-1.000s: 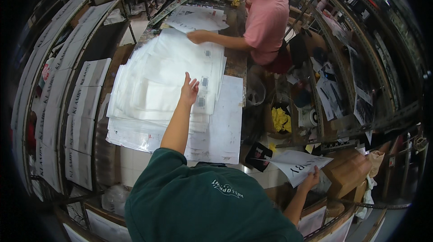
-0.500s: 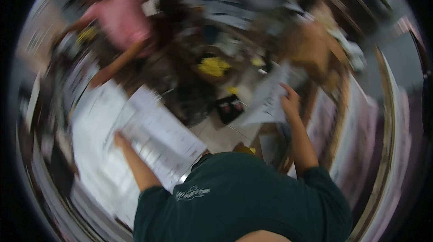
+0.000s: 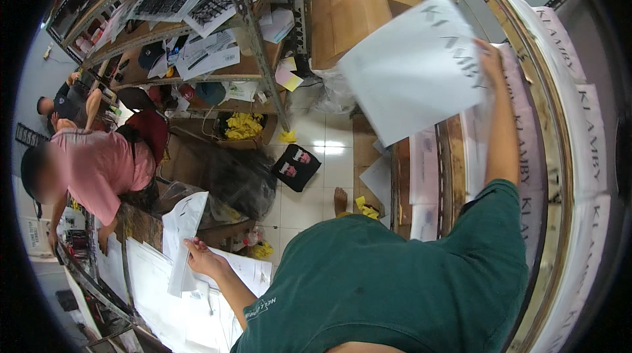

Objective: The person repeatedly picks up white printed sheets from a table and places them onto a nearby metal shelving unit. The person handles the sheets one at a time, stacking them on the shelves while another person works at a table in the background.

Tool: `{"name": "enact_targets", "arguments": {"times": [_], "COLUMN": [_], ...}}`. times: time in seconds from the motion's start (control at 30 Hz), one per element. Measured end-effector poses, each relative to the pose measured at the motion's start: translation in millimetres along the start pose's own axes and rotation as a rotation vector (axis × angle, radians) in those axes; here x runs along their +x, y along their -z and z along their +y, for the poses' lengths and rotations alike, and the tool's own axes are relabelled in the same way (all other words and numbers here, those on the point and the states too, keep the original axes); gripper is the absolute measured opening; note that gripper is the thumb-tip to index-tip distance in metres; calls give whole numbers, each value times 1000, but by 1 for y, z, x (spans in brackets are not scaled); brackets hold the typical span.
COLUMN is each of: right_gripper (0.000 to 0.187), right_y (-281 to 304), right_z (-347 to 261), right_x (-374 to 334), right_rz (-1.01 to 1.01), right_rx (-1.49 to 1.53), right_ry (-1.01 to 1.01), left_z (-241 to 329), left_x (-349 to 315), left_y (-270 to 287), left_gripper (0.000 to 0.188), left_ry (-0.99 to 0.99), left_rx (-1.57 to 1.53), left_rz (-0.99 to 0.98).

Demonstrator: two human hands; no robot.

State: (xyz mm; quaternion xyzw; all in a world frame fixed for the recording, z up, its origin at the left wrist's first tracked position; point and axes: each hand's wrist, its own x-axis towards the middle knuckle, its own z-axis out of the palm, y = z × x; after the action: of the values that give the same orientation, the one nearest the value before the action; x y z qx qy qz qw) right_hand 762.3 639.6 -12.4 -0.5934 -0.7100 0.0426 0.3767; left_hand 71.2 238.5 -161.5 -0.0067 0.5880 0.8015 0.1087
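Note:
Raised at the right, my right hand (image 3: pixel 490 64) grips the edge of a large translucent sheet (image 3: pixel 415 73) with dark printing along its far and right side. The sheet hangs in the air before a cardboard box and the racks. My left hand (image 3: pixel 204 259) has its fingers closed on a bent whitish sheet (image 3: pixel 182 238) with small dark marks near its top. That sheet is over a bright white work surface (image 3: pixel 155 280) where several papers (image 3: pixel 243 271) lie.
A co-worker in pink (image 3: pixel 99 168) leans over the bench at left; another person (image 3: pixel 59 103) is farther back. Metal shelving (image 3: pixel 247 20) holds printed sheets. A cardboard box (image 3: pixel 345 14) stands beyond. Stacked wooden frames (image 3: pixel 451 168) line the right. A black printed cloth (image 3: pixel 296 167) lies on the tiles.
The view has swung toward the right and sharpened. My right hand has lifted its sheet higher and farther out. My left hand, earlier at the papers on the work surface, now holds a bent sheet.

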Motion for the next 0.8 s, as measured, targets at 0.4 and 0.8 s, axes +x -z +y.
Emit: {"name": "enact_targets", "arguments": {"times": [0.4, 0.8], "right_gripper": [51, 52], "right_y": [132, 123], "right_z": [283, 317], "right_x": [-15, -13], "right_rz": [112, 77], "right_rx": [-525, -665], "right_ry": [-517, -435], "left_z": [-47, -67], "left_x": [-30, -53], "left_y": [-130, -207], "left_gripper": [25, 16], "left_ry": [257, 332], "left_rx": [188, 254], "left_rz": [-123, -260]}}
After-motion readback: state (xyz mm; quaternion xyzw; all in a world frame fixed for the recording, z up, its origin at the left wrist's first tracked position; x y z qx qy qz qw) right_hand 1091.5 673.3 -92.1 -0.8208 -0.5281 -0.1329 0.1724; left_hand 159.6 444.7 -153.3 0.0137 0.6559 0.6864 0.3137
